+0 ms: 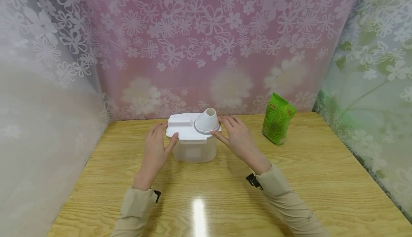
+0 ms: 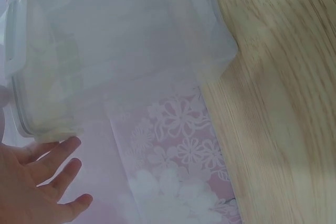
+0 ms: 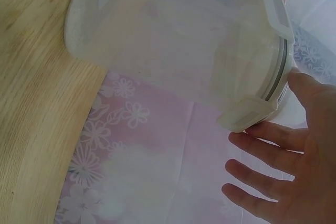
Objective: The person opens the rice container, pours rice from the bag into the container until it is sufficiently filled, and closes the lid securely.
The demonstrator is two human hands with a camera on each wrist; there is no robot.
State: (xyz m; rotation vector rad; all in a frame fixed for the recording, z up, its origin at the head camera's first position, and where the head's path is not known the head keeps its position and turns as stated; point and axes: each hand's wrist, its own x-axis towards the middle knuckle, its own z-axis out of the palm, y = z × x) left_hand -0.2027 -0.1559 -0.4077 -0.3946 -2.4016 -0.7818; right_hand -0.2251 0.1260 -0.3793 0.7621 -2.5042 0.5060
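A translucent storage container (image 1: pixel 194 153) with a white lid (image 1: pixel 186 131) stands upright on the table. The lid carries a raised handle (image 1: pixel 180 122) on its left and a white cone-shaped piece (image 1: pixel 207 120) with a round top opening on its right. My left hand (image 1: pixel 156 149) holds the lid's left end, thumb at the near edge and fingers toward the far corner. At the right end, my right hand (image 1: pixel 239 138) holds the lid between thumb and index finger, beside a side clip (image 3: pixel 249 114); its other fingers (image 3: pixel 257 179) stretch out free.
A green printed bag (image 1: pixel 278 120) stands upright to the right of the container, near the back of the wooden table (image 1: pixel 299 179). Flowered curtains (image 1: pixel 206 51) hang behind the table and along both sides.
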